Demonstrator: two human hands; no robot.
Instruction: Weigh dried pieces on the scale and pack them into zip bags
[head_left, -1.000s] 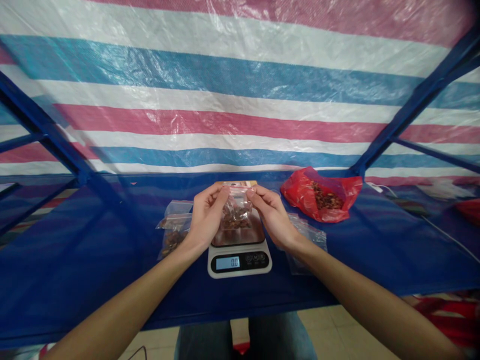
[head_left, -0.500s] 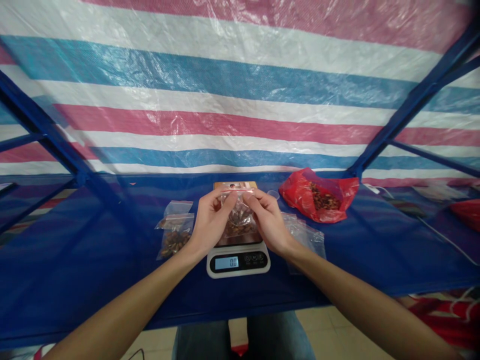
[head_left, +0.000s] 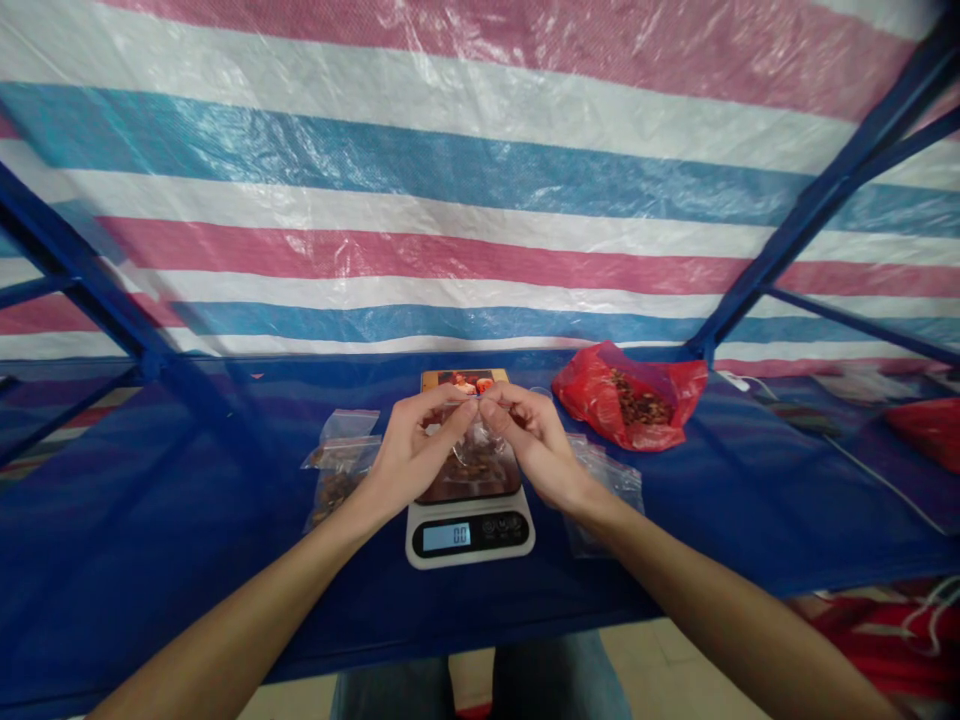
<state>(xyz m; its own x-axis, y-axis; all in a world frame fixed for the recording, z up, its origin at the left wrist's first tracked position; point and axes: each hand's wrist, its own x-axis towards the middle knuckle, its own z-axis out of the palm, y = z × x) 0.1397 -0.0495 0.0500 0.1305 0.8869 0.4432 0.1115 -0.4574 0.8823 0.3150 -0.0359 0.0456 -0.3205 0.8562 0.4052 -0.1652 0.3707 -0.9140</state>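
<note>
A clear zip-top bag (head_left: 471, 452) of brown dried pieces hangs between the hands, above the dark platform (head_left: 469, 482) of a digital kitchen scale (head_left: 470, 532). Whether it touches the platform cannot be determined. The left hand (head_left: 415, 455) and right hand (head_left: 534, 445) are both closed in a pinch on the bag's top edge, and their fingertips (head_left: 472, 403) now meet at the centre. Half a second earlier the hands stood slightly apart and the bag's red-lined seal was visible; that seal is now hidden behind the fingers. The scale readout (head_left: 446, 537) shows 0.0, unchanged from the earlier view.

A picture card (head_left: 463, 381) lies behind the scale. Two filled small zip bags (head_left: 339, 470) lie left of it, and loose clear plastic bags (head_left: 604, 490) lie to its right, just beside the right hand. A red plastic bag (head_left: 630, 397) holding similar brown pieces sits farther right on the blue worktop (head_left: 172, 530). A striped tarpaulin (head_left: 450, 200) stands behind.
</note>
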